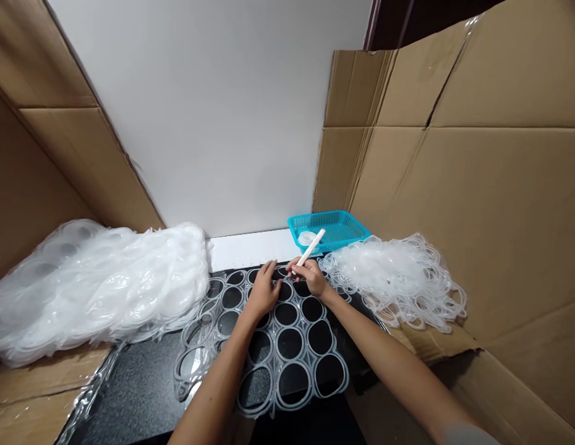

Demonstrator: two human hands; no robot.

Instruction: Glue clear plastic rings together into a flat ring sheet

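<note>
A clear plastic sheet of joined rings [291, 343] lies across the dark speckled tabletop [141, 377]. My left hand [265, 289] rests on the sheet's far part, with its fingers stretched out and nothing gripped. Just to the right, my right hand [310, 276] is closed around a slim white pen-like tool [310, 248]. The tool slants, its upper end pointing away to the right and its lower end down toward the rings. Its working tip is too small to make out.
A thick pile of clear ring sheets [115, 281] lies at left. To the right is a tangled heap of cut-looking plastic strips [403, 278]. A turquoise basket [331, 216] at the back holds a small translucent piece [308, 237]. Cardboard walls [477, 204] flank the table.
</note>
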